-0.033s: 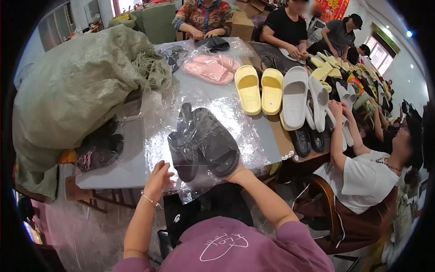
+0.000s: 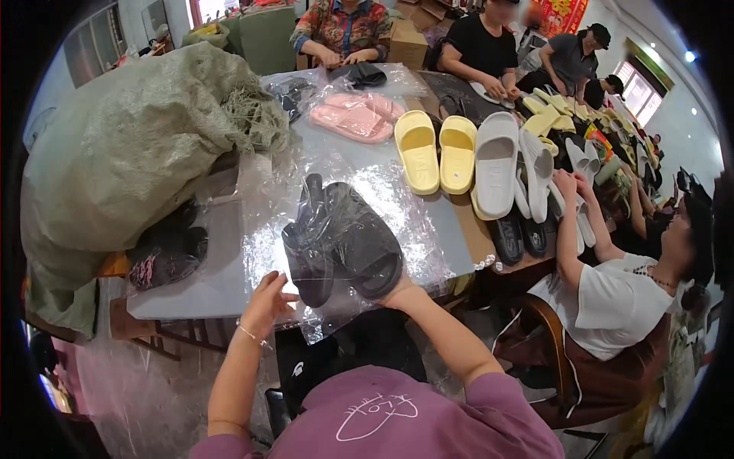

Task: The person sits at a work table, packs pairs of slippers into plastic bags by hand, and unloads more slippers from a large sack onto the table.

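A pair of black slippers [image 2: 368, 258] lies in a clear plastic bag [image 2: 424, 229] at the table's near edge. My right hand [image 2: 397, 293] grips the heel end of the right slipper, its fingers mostly hidden behind the sole. Beside the left slipper's heel is my left hand [image 2: 269, 302], fingers apart and close to the bag's edge; whether they touch the film I cannot tell. It holds nothing that I can make out.
A bulging grey-green woven sack [image 2: 130, 161] covers the table's left side, with bagged dark slippers [image 2: 170, 256] under it. Bagged pink slippers [image 2: 355, 118], yellow slippers [image 2: 417, 157] and grey slippers [image 2: 497, 168] stand beyond. A seated person [image 2: 619, 302] works at right; several others work farther back.
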Demonstrator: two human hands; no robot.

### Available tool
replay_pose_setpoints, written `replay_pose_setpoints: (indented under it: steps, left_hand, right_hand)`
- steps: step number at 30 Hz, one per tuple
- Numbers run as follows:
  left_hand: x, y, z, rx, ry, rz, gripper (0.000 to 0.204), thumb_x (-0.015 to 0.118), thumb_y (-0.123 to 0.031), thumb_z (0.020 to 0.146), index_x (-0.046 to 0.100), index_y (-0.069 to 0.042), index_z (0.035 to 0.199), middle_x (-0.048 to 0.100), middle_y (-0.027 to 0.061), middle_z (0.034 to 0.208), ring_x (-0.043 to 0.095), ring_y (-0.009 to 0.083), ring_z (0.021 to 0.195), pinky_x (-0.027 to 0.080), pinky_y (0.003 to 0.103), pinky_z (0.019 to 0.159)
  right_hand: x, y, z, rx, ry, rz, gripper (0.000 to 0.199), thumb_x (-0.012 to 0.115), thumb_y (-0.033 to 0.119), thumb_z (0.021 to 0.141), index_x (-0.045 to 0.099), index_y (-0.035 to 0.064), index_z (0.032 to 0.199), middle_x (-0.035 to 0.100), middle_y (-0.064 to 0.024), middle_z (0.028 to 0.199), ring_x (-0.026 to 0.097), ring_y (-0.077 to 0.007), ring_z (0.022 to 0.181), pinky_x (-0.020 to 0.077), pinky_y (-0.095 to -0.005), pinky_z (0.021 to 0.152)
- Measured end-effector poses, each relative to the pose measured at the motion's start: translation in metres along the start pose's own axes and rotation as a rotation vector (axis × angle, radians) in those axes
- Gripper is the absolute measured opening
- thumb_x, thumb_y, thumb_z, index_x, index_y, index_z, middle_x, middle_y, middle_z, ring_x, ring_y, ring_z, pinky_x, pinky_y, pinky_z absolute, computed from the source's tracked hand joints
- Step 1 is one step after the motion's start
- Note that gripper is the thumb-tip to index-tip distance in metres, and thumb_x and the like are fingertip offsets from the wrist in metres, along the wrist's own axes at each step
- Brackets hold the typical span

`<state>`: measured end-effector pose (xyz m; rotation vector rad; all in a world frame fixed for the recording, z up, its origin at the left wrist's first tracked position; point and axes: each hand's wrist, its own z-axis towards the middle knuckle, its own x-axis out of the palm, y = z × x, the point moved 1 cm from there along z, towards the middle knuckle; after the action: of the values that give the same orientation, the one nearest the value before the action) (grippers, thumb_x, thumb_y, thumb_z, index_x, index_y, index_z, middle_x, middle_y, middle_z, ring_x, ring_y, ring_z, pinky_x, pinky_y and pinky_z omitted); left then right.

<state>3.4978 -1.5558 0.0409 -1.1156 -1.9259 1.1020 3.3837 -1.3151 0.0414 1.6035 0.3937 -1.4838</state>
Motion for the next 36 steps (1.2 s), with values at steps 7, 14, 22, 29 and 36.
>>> replay_pose_setpoints:
  steps: [7,14,22,29,36]
  left_hand:
    - [0.001,0.004,0.036,-0.505,0.581,-0.496,0.030,0.056,-0.040,0.087,0.056,-0.011,0.094,0.059,0.0044,0.079,0.055,0.0164,0.068,0.041,0.029,0.052]
    - [0.051,-0.027,0.030,-0.144,0.530,-0.543,0.031,0.054,-0.026,0.089,0.054,-0.007,0.114,0.061,0.0104,0.102,0.060,0.0210,0.088,0.052,0.037,0.075]
    - [0.068,-0.041,0.044,0.023,0.571,-0.523,0.027,0.051,-0.014,0.087,0.054,0.002,0.109,0.061,0.0148,0.108,0.057,0.0251,0.101,0.043,0.039,0.092]
    - [0.055,-0.119,0.020,0.118,0.834,-0.316,0.048,0.056,-0.017,0.080,0.046,0.002,0.122,0.058,0.0162,0.112,0.057,0.0260,0.102,0.043,0.036,0.093]
    - [-0.007,-0.166,0.087,0.365,0.525,0.526,0.066,0.063,-0.026,0.082,0.033,-0.002,0.136,0.043,0.0119,0.134,0.043,0.0215,0.121,0.033,0.031,0.099]
  right_hand:
    - [0.014,-0.004,0.003,0.003,-0.014,-0.230,0.061,0.042,0.054,0.082,0.044,0.0185,0.131,0.044,-0.0033,0.134,0.039,-0.0222,0.124,0.0283,-0.0358,0.105]
    - [0.044,-0.034,-0.003,-0.119,-0.119,-0.032,0.049,0.048,0.043,0.086,0.047,0.0165,0.126,0.045,-0.0065,0.130,0.041,-0.0256,0.120,0.0293,-0.0393,0.104]
    - [0.092,-0.045,0.004,-0.156,-0.299,0.014,0.060,0.050,0.046,0.085,0.038,0.0097,0.131,0.040,-0.0113,0.133,0.038,-0.0276,0.123,0.0305,-0.0438,0.104]
    - [0.008,-0.014,-0.024,0.107,-0.033,2.267,0.075,0.030,0.063,0.087,0.030,0.0080,0.137,0.033,-0.0109,0.140,0.041,-0.0259,0.123,0.0325,-0.0404,0.104]
    - [-0.002,-0.028,-0.041,0.271,-0.249,2.384,0.059,0.039,0.050,0.085,0.038,0.0176,0.135,0.035,-0.0081,0.141,0.026,-0.0285,0.131,0.0082,-0.0545,0.106]
